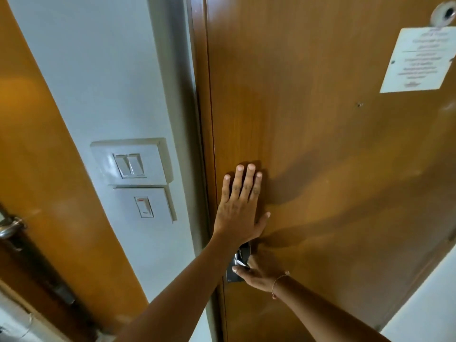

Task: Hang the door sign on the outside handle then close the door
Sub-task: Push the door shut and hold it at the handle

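Observation:
The brown wooden door (320,119) fills the right of the view and sits shut against its frame (197,144). My left hand (240,206) lies flat on the door near its left edge, fingers spread and pointing up. Just below it, my right hand (259,272) wraps around the inside handle and its metal lock plate (233,274); most of the handle is hidden by the hand. The door sign is not in view.
A white notice (419,60) and a peephole (443,13) are on the door's upper right. Two white switch plates (133,178) are on the wall to the left. Another brown door with a metal handle (9,227) stands at far left.

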